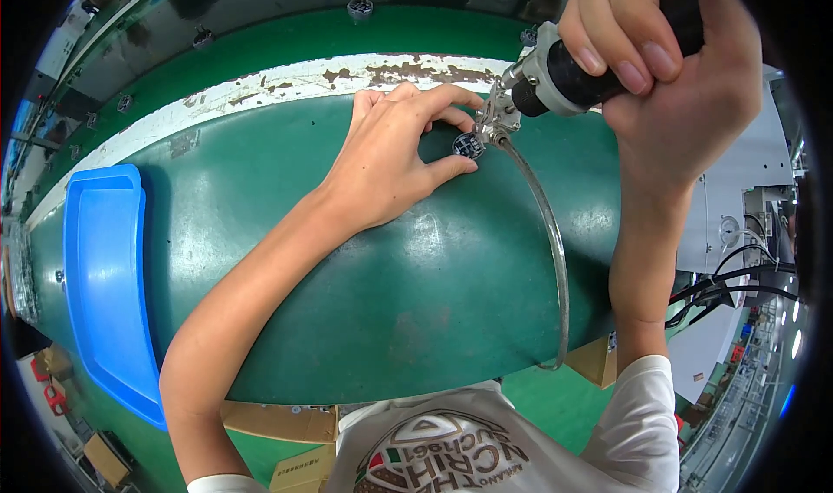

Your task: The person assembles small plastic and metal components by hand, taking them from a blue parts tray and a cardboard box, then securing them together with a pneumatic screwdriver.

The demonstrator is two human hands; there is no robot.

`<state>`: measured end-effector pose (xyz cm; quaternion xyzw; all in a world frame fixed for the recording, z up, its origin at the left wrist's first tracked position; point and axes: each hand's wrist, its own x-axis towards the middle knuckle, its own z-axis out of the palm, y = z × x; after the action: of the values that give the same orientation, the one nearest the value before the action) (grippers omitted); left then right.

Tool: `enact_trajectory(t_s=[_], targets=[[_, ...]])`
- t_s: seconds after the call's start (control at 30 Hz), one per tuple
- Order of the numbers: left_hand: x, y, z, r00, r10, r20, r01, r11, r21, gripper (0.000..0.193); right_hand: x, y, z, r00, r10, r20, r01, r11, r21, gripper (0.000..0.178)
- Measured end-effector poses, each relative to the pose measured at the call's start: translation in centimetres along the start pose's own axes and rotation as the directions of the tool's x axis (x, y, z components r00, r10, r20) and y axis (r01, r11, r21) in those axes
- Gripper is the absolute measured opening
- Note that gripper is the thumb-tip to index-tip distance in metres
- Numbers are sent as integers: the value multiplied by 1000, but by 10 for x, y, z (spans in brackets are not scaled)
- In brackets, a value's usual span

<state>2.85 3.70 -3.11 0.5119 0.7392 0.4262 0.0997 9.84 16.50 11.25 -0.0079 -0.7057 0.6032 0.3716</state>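
My right hand (672,90) is wrapped round the dark body of a power screwdriver (560,68), held tilted with its tip pointing left and down. A metal screw-feed head (499,116) sits at that tip, and a clear hose (554,241) curves from it down past the table's front edge. My left hand (390,146) reaches in from the left, its thumb and fingers closed round a small round dark part (468,145) with light markings. The screwdriver's metal head is right against this part; whether the bit touches it is hidden.
A blue plastic tray (108,276) lies on the green tabletop (408,302) at the left. Beyond the worn white ledge (286,75), several small round parts, one a metal piece (359,7), sit on a green strip. Black cables (737,280) hang at the right; cardboard boxes (282,422) stand below.
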Motion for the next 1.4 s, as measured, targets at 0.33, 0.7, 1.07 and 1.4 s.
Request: enact_trajectory(t_s=[0.33, 0.7, 1.07, 1.4], targets=[[0, 0, 0, 1000, -29, -6, 29, 999, 17, 60, -4, -8, 19, 968, 104, -229, -132, 985, -111, 45], [-1, 3, -3, 997, -81, 11, 81, 997, 15, 67, -2, -21, 18, 993, 95, -72, -89, 993, 82, 46], [58, -11, -40, 978, -178, 111, 199, 953, -230, 46, 23, -39, -99, 909, -289, 301, 139, 890, 435, 39], [109, -68, -26, 924, -157, -348, 252, 936, 248, 40, 12, -52, -14, 963, -93, -254, 128, 984, 126, 25]])
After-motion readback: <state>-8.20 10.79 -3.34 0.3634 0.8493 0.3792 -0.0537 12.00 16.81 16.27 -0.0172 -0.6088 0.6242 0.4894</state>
